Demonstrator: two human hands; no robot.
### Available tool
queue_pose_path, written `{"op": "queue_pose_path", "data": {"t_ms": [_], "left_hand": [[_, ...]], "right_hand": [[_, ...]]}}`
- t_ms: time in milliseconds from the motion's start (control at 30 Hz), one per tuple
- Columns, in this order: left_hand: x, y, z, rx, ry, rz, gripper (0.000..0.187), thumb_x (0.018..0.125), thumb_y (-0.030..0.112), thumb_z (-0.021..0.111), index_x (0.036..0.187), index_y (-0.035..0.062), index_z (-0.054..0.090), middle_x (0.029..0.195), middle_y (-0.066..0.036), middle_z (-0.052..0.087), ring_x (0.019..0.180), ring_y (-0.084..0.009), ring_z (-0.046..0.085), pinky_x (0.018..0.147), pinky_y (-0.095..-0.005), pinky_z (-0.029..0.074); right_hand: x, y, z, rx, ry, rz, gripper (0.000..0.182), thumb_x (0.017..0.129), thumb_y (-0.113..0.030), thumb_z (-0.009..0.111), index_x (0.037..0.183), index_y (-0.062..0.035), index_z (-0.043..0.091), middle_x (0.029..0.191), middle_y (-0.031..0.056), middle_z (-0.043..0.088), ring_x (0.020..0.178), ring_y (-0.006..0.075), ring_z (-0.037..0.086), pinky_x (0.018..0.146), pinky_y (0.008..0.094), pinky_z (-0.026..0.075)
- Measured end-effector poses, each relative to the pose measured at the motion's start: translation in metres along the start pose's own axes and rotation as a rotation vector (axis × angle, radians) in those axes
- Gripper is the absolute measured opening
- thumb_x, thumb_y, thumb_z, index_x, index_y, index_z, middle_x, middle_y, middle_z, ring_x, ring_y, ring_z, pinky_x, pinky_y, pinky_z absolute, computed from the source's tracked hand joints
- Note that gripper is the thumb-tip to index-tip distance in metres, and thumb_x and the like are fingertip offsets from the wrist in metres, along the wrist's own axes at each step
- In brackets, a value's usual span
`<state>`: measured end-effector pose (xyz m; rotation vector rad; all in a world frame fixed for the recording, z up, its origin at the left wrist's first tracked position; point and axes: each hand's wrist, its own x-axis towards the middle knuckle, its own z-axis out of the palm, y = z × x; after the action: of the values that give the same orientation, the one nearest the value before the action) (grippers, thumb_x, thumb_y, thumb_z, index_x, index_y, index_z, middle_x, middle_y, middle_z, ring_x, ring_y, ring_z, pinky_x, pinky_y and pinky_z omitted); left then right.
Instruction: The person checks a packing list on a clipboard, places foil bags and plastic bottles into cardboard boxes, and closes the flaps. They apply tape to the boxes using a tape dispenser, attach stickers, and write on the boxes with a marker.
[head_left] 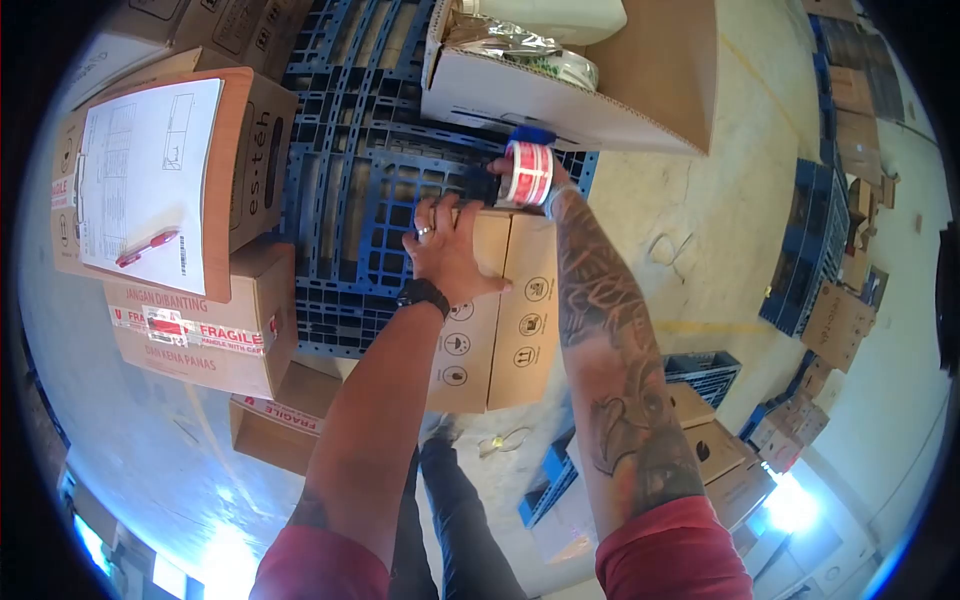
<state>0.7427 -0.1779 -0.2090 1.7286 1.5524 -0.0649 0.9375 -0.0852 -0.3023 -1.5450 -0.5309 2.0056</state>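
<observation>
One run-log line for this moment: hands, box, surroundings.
left hand: flat on closed cardboard box | right hand: holding tape dispenser at box's far edge | box: on blue pallet | clipboard: on stacked boxes, left

Both hands [447,248] [535,180] extended, fingers curled

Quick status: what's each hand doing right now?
Left hand: open, pressed flat on the cardboard box.
Right hand: closed on the tape dispenser at the box's far edge.
</observation>
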Motion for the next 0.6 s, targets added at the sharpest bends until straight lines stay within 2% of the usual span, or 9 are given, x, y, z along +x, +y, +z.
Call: {"op": "queue_pose_path", "data": {"t_ms": [133, 200, 300, 333, 367, 433, 467, 567, 600], "left_hand": [[0.002, 0.003, 0.001, 0.065, -0.006, 0.008, 0.119, 0.044, 0.052, 0.093, 0.144, 0.0203, 0.038, 0.149, -0.013, 0.028, 0.143, -0.0386, 0.018, 0.099, -0.0684, 0.035], [0.001, 0.003, 0.001, 0.068, -0.013, -0.009, 0.123, 0.045, 0.054, 0.092, 0.148, 0.0206, 0.035, 0.154, -0.015, 0.023, 0.145, -0.0416, 0.016, 0.102, -0.0719, 0.031], [-0.006, -0.003, 0.016, 0.155, 0.142, 0.039, 0.132, 0.046, 0.061, 0.089, 0.155, 0.0240, 0.025, 0.162, -0.014, 0.013, 0.150, -0.0397, 0.008, 0.107, -0.0746, 0.020], [-0.020, -0.006, 0.020, 0.168, 0.164, 0.072, 0.112, 0.067, 0.062, 0.077, 0.157, 0.0235, 0.023, 0.165, -0.013, 0.008, 0.152, -0.0383, 0.005, 0.110, -0.0747, 0.012], [-0.033, -0.021, 0.038, 0.183, 0.164, 0.075, 0.112, 0.067, 0.062, 0.077, 0.157, 0.0235, 0.023, 0.165, -0.013, 0.008, 0.152, -0.0383, 0.005, 0.110, -0.0747, 0.012], [-0.051, -0.050, 0.078, 0.410, 0.282, 0.197, 0.079, 0.088, 0.053, 0.057, 0.156, 0.0212, 0.029, 0.165, -0.010, 0.016, 0.152, -0.0377, 0.007, 0.113, -0.0723, 0.008], [-0.055, -0.057, 0.090, 0.298, 0.339, 0.192, 0.059, 0.099, 0.039, 0.041, 0.154, 0.0195, 0.034, 0.164, -0.008, 0.022, 0.152, -0.0354, 0.010, 0.115, -0.0679, 0.005], [-0.054, -0.060, 0.086, 0.258, 0.394, 0.236, 0.055, 0.101, 0.037, 0.038, 0.153, 0.0190, 0.036, 0.163, -0.009, 0.023, 0.152, -0.0341, 0.013, 0.117, -0.0649, 0.005], [-0.055, -0.061, 0.084, 0.230, 0.412, 0.257, 0.053, 0.102, 0.035, 0.037, 0.152, 0.0173, 0.037, 0.163, -0.010, 0.024, 0.151, -0.0318, 0.016, 0.118, -0.0627, 0.006]], "right_hand": [[-0.017, -0.033, 0.006, -0.500, -0.061, -0.161, 0.010, 0.090, -0.015, 0.071, 0.089, -0.0055, 0.072, 0.076, 0.0068, 0.069, 0.060, 0.0165, 0.064, 0.054, 0.0349, 0.053], [-0.034, -0.022, 0.010, -0.510, 0.008, -0.242, 0.021, 0.082, -0.019, 0.080, 0.079, -0.0057, 0.064, 0.075, 0.0068, 0.068, 0.059, 0.0178, 0.064, 0.052, 0.0358, 0.053], [-0.082, 0.015, 0.020, -0.542, 0.233, -0.594, 0.031, 0.072, -0.004, 0.087, 0.078, -0.0066, 0.057, 0.080, 0.0099, 0.069, 0.071, 0.0168, 0.066, 0.069, 0.0320, 0.056], [-0.112, 0.025, 0.038, -0.349, 0.248, -0.683, 0.030, 0.073, -0.003, 0.085, 0.079, -0.0062, 0.055, 0.082, 0.0102, 0.069, 0.081, 0.0159, 0.066, 0.075, 0.0311, 0.055], [-0.119, 0.042, 0.042, -0.495, 0.307, -1.002, 0.032, 0.072, 0.000, 0.085, 0.080, -0.0043, 0.054, 0.088, 0.0108, 0.069, 0.088, 0.0161, 0.065, 0.080, 0.0304, 0.054], [-0.114, 0.064, 0.046, -0.395, 0.352, -1.074, 0.033, 0.070, 0.002, 0.085, 0.082, -0.0033, 0.055, 0.091, 0.0113, 0.069, 0.090, 0.0162, 0.065, 0.082, 0.0292, 0.054], [-0.115, 0.075, 0.043, -0.428, 0.381, -1.094, 0.034, 0.069, 0.003, 0.085, 0.083, -0.0030, 0.056, 0.092, 0.0110, 0.069, 0.090, 0.0169, 0.066, 0.082, 0.0291, 0.054], [-0.131, 0.099, 0.052, -0.232, 0.354, -1.143, 0.035, 0.067, 0.007, 0.083, 0.087, -0.0028, 0.056, 0.093, 0.0100, 0.068, 0.090, 0.0173, 0.066, 0.081, 0.0288, 0.053], [-0.151, 0.121, 0.054, -0.316, 0.361, -1.106, 0.027, 0.072, 0.001, 0.078, 0.090, -0.0040, 0.059, 0.093, 0.0114, 0.068, 0.092, 0.0206, 0.066, 0.081, 0.0295, 0.053]]}}
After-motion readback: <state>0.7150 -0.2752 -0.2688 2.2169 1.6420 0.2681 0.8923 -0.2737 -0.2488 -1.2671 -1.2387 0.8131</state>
